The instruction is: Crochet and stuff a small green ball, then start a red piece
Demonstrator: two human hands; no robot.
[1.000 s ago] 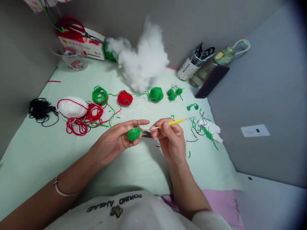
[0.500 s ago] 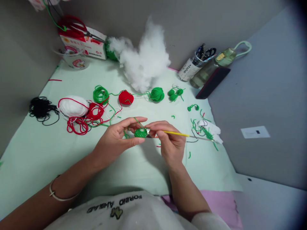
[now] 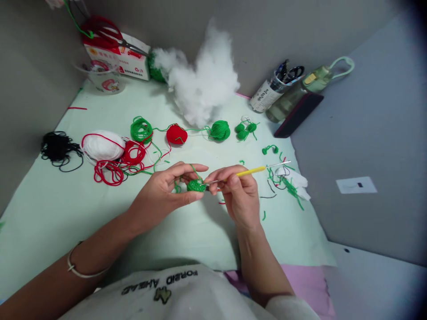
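Note:
Between the thumb and fingers of my left hand (image 3: 167, 189) is a small round green crochet piece (image 3: 196, 186). A strand of green yarn runs up from it over the left forefinger. My right hand (image 3: 240, 191) is closed round a crochet hook (image 3: 251, 171) with a yellow grip. The hook's metal tip points left and touches the top of the piece; whether it sits in a stitch I cannot tell. Its other end slants up to the right. Some dark and orange thing shows partly behind the right fingers, too hidden to name.
Behind my hands lie a green yarn ball (image 3: 220, 130), a red yarn ball (image 3: 176, 134) and white stuffing (image 3: 203, 75). White yarn (image 3: 103, 146) and black yarn (image 3: 56, 149) are at left. Yarn scraps (image 3: 290, 184), a bottle (image 3: 283, 104) and a pen cup (image 3: 265, 96) stand right.
The crochet hook has tilted, its far end swinging upward, and its metal shaft now shows more to the left. My left hand keeps hold of the green piece. The view has shifted slightly.

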